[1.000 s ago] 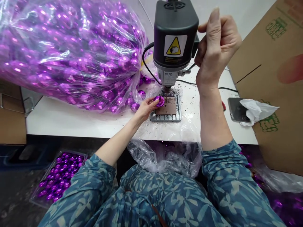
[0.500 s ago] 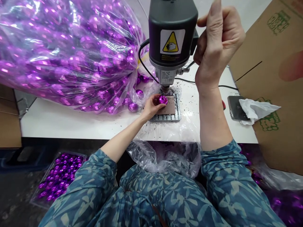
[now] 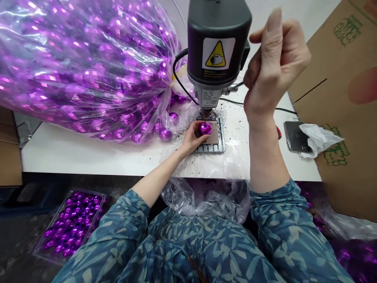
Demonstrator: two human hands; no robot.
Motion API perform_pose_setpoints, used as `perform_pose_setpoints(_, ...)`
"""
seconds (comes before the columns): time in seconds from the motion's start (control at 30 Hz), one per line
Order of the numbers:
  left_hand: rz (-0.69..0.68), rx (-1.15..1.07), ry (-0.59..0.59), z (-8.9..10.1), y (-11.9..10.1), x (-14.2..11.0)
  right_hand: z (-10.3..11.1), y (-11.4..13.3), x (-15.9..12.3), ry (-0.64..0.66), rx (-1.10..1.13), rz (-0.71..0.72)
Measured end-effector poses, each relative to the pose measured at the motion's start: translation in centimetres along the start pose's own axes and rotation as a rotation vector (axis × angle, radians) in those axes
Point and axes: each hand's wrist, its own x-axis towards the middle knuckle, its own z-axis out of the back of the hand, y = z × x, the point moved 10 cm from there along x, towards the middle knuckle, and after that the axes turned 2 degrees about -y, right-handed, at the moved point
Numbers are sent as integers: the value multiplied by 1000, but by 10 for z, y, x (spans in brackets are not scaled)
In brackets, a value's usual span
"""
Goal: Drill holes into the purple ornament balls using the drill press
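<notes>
Between thumb and fingers, my left hand (image 3: 193, 137) grips a shiny purple faceted ball (image 3: 205, 127). The ball rests on or just above a brown board (image 3: 214, 137) on the slotted metal base (image 3: 220, 148) of a small drill press (image 3: 219, 43). The chuck (image 3: 206, 112) is right above the ball, and a thin bit seems to meet its top. Raised at the machine's right side, my right hand (image 3: 275, 67) is closed round the feed lever (image 3: 239, 84), whose end the fingers mostly hide.
A big clear bag (image 3: 88, 70) of purple balls fills the table's left, with loose balls (image 3: 165, 134) beside it. Dark shavings surround the base. A phone (image 3: 296, 135) under a tissue (image 3: 319, 137) and a cardboard box (image 3: 338, 98) are right. A ball-filled tray (image 3: 98, 195) sits low left.
My left hand and the ball have shifted slightly right and toward me. My right hand on the lever has come down a little. The view itself has moved slightly.
</notes>
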Motion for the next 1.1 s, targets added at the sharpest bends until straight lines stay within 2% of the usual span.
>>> perform_pose_setpoints(0.17, -5, -2, 4, -1, -2, -1, 14, 13, -25, -29, -1, -43)
perform_pose_setpoints(0.33, 13, -10, 9, -2, 2, -1, 25, 8, -39, -16, -78, -95)
perform_pose_setpoints(0.5, 9, -26, 23, -1, 0, -1, 30, 8, -45, 7, -46, -92)
perform_pose_setpoints(0.73, 4, -77, 20, -2, -1, -2, 42, 6, -55, -53, -98, -2)
perform_pose_setpoints(0.87, 14, -83, 14, -3, 1, -2, 46, 5, -60, -58, -50, 92)
perform_pose_setpoints(1.1, 3, -130, 15, -6, 5, -1, 55, -6, -67, -21, 26, 143)
